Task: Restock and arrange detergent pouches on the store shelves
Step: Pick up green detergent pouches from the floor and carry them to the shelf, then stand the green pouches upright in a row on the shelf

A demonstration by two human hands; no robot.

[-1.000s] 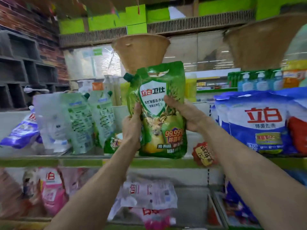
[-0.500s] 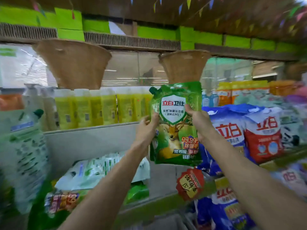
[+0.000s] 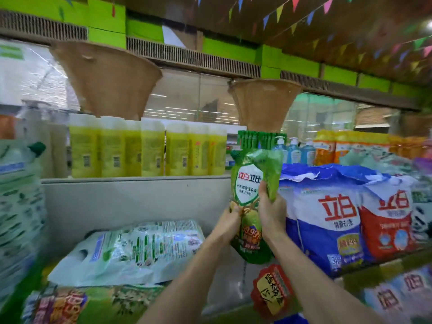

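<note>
- Reaching up from the lower edge of the view, both forearms rose toward the shelf, wrists close together, so the load sat between them at shelf height.
- A red price tag [image 3: 271, 293] hung at the shelf lip [image 3: 374, 263] below the hands.
- At the left front, pale pouches [image 3: 131, 251] lay flat in a stack, probably stock not yet stood up.
- The left hand [image 3: 231, 220] cupped the green pouch [image 3: 250, 197] at its left edge, fingers curled behind it and hidden, likely to steady the soft body.
- The right hand [image 3: 271, 209] clenched the pouch's right side, fingers wrapped tight and crumpling the film, thumb across the front.
- The pouch stood upright in the air, off the shelf, label facing out, just left of the blue bags [image 3: 327, 216], seemingly headed for the gap beside them.
- Beyond, yellow bottles [image 3: 149, 148] lined a higher ledge, and woven baskets [image 3: 264, 101] hung above.
</note>
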